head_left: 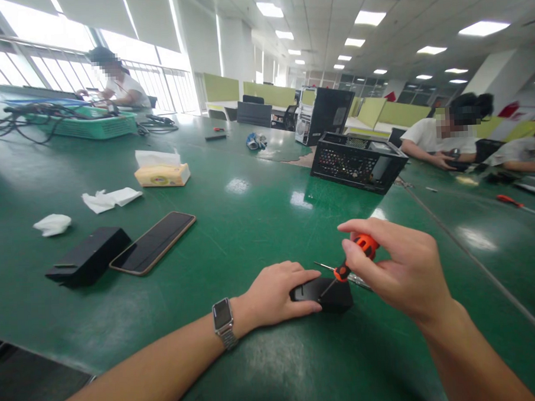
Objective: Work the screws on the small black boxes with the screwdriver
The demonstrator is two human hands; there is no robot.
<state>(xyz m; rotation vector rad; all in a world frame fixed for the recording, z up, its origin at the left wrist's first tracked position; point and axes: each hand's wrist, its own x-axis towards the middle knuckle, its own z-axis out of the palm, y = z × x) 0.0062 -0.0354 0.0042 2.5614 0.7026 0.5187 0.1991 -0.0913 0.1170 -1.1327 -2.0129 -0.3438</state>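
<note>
On the green table lies a small black box-shaped device. My left hand, with a watch on its wrist, grips the device's left end between thumb and fingers. My right hand is closed round the orange and black handle of a screwdriver. The screwdriver leans, and its tip meets the top of the device close to my left thumb. Behind the device lies a thin metal tool, partly hidden by the screwdriver and my right hand.
To the left are a phone, another black box, crumpled tissues and a tissue pack. Farther back stand a green basket with cables and an open computer case. Another screwdriver lies right. Several people sit around.
</note>
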